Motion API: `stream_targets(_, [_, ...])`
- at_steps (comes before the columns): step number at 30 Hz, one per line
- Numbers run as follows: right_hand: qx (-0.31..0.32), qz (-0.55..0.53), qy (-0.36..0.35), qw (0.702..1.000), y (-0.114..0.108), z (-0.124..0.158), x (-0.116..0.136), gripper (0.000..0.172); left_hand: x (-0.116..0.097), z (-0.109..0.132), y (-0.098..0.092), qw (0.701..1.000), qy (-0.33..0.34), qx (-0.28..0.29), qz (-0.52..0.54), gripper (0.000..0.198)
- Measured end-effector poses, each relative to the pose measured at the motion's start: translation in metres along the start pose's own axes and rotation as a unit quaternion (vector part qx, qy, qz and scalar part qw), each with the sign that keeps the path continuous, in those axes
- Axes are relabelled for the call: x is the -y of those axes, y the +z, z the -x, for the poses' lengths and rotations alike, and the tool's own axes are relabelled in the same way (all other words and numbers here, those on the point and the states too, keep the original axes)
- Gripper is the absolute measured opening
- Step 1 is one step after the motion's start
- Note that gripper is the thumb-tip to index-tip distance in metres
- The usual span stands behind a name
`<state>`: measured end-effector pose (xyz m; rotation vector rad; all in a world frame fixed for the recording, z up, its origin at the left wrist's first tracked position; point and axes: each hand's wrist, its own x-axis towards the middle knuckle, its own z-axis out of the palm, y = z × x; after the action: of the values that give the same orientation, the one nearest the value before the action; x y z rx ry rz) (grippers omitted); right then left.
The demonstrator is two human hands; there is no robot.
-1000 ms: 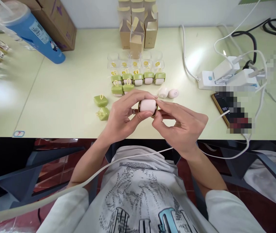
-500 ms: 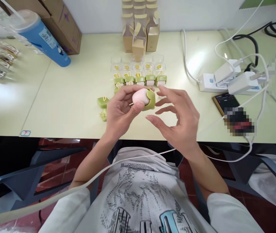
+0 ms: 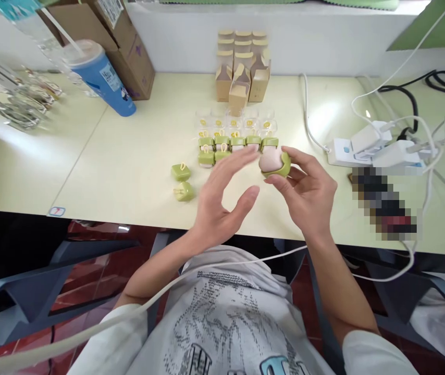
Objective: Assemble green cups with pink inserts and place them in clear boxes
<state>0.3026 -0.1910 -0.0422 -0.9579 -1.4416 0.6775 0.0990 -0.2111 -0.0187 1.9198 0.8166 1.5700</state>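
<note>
Between the fingers and thumb of my right hand (image 3: 310, 190) is a small rounded case with a white body and a green shell (image 3: 275, 162), held above the table. My left hand (image 3: 226, 200) is open to the left of it, fingers stretched out and thumb apart, with nothing in them. Behind my hands stand rows of similar green-and-white cases (image 3: 238, 143), some with pale yellow loops. Left of my left hand lie two green caps with loops, one higher (image 3: 181, 171) and one lower (image 3: 184, 191).
Clear plastic pieces (image 3: 234, 122) with yellow marks sit behind the cases. Open cardboard boxes (image 3: 240, 88) stand at the back. A blue cup (image 3: 107, 86) and a carton (image 3: 138, 67) are on the left. Right are a power strip (image 3: 347, 152), cables and a phone (image 3: 382, 203).
The green-and-white case has passed from my left hand to my right hand. My left hand has opened away from it. The view has shifted, so the table things appear lower and further right.
</note>
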Motion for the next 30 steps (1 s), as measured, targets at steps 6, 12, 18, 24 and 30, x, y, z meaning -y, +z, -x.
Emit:
stream_targets(6, [0.032, -0.020, 0.039, 0.999, 0.004, 0.003, 0.009, 0.057, 0.013, 0.000, -0.003, 1.000, -0.012, 0.012, 0.005, 0.054])
stream_targets(12, [0.061, -0.096, 0.022, 0.993, 0.004, 0.002, 0.011, 0.053, 0.011, -0.007, -0.007, 0.999, 0.015, -0.043, -0.017, 0.032])
stream_targets(18, [0.108, -0.061, 0.015, 0.992, 0.004, 0.006, 0.019, 0.055, 0.015, -0.010, -0.010, 0.997, 0.026, -0.052, -0.057, 0.032])
stream_targets(24, [0.140, -0.037, -0.007, 0.989, 0.001, 0.009, 0.018, 0.057, 0.012, -0.011, -0.018, 0.994, 0.054, -0.044, -0.087, 0.042])
stream_targets(30, [0.153, -0.055, -0.004, 0.987, 0.002, 0.009, 0.021, 0.058, 0.006, -0.010, -0.015, 0.983, 0.110, -0.063, -0.129, 0.036])
